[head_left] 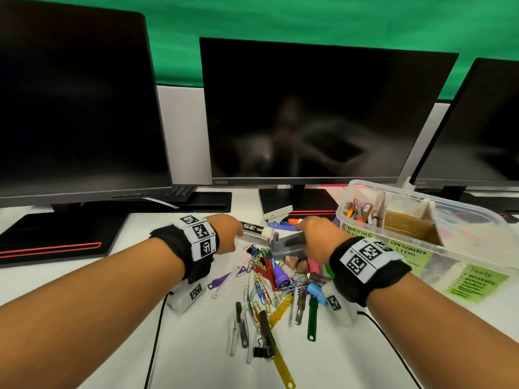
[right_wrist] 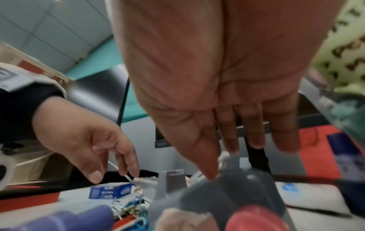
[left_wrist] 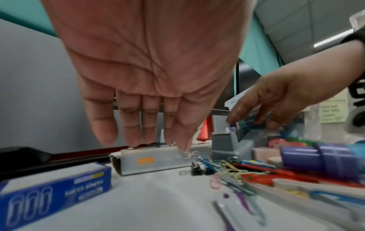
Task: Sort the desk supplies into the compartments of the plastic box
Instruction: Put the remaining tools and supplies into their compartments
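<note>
Grey box [left_wrist: 158, 161] lies crosswise under the left hand [left_wrist: 150, 70], fingers [left_wrist: 130, 125] straight; right hand [left_wrist: 286, 96], fingers straight, touches a grey tool [left_wrist: 225, 140].
</note>
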Tool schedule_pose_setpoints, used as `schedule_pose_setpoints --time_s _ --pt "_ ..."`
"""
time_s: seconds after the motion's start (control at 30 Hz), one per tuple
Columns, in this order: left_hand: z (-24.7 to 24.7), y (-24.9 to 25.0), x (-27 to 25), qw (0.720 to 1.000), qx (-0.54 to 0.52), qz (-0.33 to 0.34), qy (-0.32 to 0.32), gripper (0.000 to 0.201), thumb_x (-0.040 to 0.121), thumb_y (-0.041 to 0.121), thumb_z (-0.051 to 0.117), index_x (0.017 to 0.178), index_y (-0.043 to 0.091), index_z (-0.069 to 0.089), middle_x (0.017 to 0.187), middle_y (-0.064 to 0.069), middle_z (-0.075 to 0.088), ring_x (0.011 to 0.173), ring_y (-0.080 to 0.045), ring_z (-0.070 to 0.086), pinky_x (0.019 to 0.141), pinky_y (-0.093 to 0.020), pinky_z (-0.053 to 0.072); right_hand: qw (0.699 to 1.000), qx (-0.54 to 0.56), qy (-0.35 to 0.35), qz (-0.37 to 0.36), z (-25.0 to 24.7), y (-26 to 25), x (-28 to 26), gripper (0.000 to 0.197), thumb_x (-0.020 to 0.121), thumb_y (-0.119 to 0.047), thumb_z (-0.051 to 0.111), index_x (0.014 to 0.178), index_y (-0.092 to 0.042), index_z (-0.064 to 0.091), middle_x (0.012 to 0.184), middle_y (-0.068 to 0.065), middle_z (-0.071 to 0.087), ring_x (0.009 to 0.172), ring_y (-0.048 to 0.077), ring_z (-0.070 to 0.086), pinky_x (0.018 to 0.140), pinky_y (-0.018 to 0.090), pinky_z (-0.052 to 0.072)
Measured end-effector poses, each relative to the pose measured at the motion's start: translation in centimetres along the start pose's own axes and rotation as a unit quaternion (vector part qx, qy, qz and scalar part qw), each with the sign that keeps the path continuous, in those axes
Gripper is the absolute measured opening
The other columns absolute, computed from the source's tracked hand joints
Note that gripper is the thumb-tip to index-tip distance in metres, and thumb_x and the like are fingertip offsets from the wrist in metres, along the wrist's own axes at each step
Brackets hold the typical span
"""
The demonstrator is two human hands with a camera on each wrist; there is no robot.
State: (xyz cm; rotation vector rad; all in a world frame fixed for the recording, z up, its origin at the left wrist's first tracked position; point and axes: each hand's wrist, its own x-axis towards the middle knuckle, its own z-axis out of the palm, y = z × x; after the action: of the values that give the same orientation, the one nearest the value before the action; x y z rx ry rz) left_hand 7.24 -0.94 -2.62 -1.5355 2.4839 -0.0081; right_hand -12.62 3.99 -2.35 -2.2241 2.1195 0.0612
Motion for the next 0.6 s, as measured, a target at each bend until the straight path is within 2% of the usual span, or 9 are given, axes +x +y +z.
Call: schedule_pose_setpoints --time_s 0.07,0.13,0.23,0.3,0.43,0.5,0.6 --pt "-0.7 0.2 0.8 1.000 0.021 0.004 -0.005 0.042 0.091 0.016 0.054 0.132 0.019 0.051 0.127 -0.005 0.057 0.117 -0.022 0.055 0.095 -0.030 0.045 0.998 0.000 -0.062 0.027 0.5 0.1 1.0 0.040 0.089 -0.012 0.055 0.129 -0.013 0.052 0.127 0.008 0.058 0.115 0.025 0.057 0.099 0.035 0.047" --pt "-1.3 0.6 1.7 0.999 0.028 0.015 -0.002 0.045 0.088 0.010 0.056 0.132 0.017 0.050 0.124 -0.007 0.057 0.115 -0.024 0.056 0.095 -0.033 0.048 0.995 0.012 -0.087 0.039 0.7 0.2 1.5 0.045 0.089 -0.010 0.054 0.134 -0.014 0.048 0.129 0.008 0.058 0.116 0.025 0.057 0.099 0.034 0.048" --pt "-1.6 1.7 3.2 0.999 0.027 0.032 0.002 0.061 0.087 0.005 0.057 0.143 0.016 0.037 0.137 -0.010 0.050 0.126 -0.028 0.050 0.104 -0.036 0.043 0.996 -0.012 -0.088 0.027 0.6 0.1 1.8 0.047 0.087 -0.012 0.058 0.133 -0.013 0.047 0.131 0.010 0.055 0.119 0.027 0.054 0.101 0.036 0.046" --pt "-1.5 2.7 4.0 0.999 0.030 0.039 -0.008 0.063 0.088 0.005 0.057 0.146 0.015 0.033 0.141 -0.011 0.048 0.128 -0.028 0.048 0.106 -0.035 0.041 0.996 -0.026 -0.089 0.019 0.8 0.3 1.9 0.043 0.086 -0.016 0.061 0.128 -0.012 0.051 0.129 0.011 0.056 0.117 0.028 0.055 0.099 0.036 0.047" --pt "-0.9 3.7 4.6 0.998 0.037 0.049 -0.023 0.047 0.094 0.013 0.054 0.139 0.012 0.041 0.136 -0.010 0.053 0.126 -0.027 0.051 0.102 -0.031 0.040 0.996 -0.023 -0.082 0.016 0.8 0.5 1.8 0.043 0.085 -0.029 0.064 0.123 -0.011 0.055 0.122 0.012 0.060 0.110 0.027 0.058 0.095 0.035 0.049" --pt "-0.5 3.6 4.6 0.997 0.045 0.045 -0.032 0.045 0.093 0.014 0.056 0.136 0.011 0.045 0.135 -0.010 0.054 0.126 -0.026 0.051 0.102 -0.031 0.040 0.996 -0.008 -0.085 0.025 0.7 0.6 1.7 0.044 0.084 -0.029 0.065 0.123 -0.010 0.055 0.119 0.010 0.062 0.107 0.027 0.060 0.093 0.036 0.051" --pt "-0.5 3.0 4.5 0.999 0.038 0.035 -0.016 0.038 0.091 0.016 0.058 0.128 0.011 0.052 0.129 -0.010 0.057 0.118 -0.027 0.056 0.096 -0.030 0.045 0.997 -0.009 -0.074 0.033 0.6 0.5 1.6 0.043 0.082 -0.026 0.068 0.119 -0.009 0.056 0.116 0.010 0.062 0.104 0.025 0.061 0.089 0.034 0.052"
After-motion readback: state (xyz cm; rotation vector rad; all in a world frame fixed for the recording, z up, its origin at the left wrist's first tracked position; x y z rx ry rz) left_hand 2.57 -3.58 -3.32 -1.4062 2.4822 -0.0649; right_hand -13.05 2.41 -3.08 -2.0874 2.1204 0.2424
